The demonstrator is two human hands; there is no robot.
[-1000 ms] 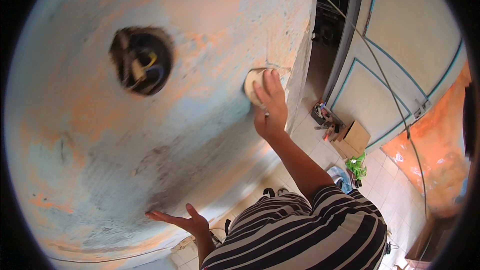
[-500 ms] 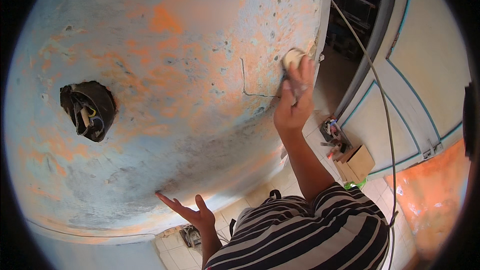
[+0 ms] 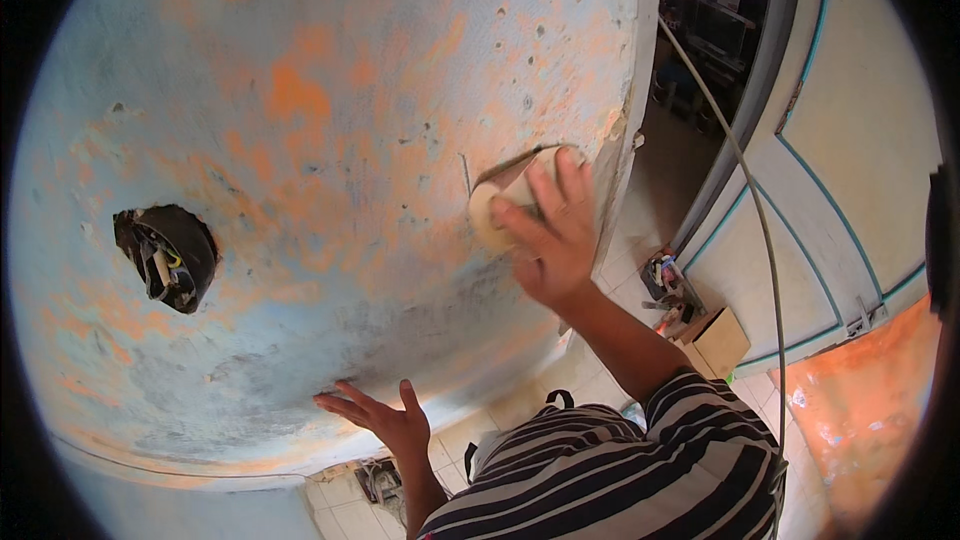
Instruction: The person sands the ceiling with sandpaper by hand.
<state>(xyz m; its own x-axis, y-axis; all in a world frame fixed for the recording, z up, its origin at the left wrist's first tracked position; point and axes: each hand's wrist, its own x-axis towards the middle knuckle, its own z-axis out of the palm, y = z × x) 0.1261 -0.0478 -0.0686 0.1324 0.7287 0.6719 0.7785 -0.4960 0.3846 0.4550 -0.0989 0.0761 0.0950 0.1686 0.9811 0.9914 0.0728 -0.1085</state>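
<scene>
In front of me is a wall (image 3: 330, 320) with patchy pale blue and orange paint. My right hand (image 3: 555, 250) presses a curved piece of sandpaper (image 3: 492, 212) to its right part, with fingers spread over the pale backing and a brown face showing along one edge. Motion blurs the fingers a little. Lower on the wall, near a dark grey smudged patch, my left hand (image 3: 385, 420) is open with its fingers apart and nothing in it. Its fingertips are at the wall surface.
A dark recessed box (image 3: 168, 258) with wires sits in the wall at left. A cable (image 3: 755, 200) hangs by the doorway (image 3: 690, 90) and panelled door (image 3: 780, 250). On the tiled floor stand a cardboard box (image 3: 715, 342) and a holder with tools (image 3: 668, 280).
My right hand has moved left and slightly down with the sandpaper, which now lies flatter under the spread fingers. The left hand's fingers have spread. The view has shifted slightly.
</scene>
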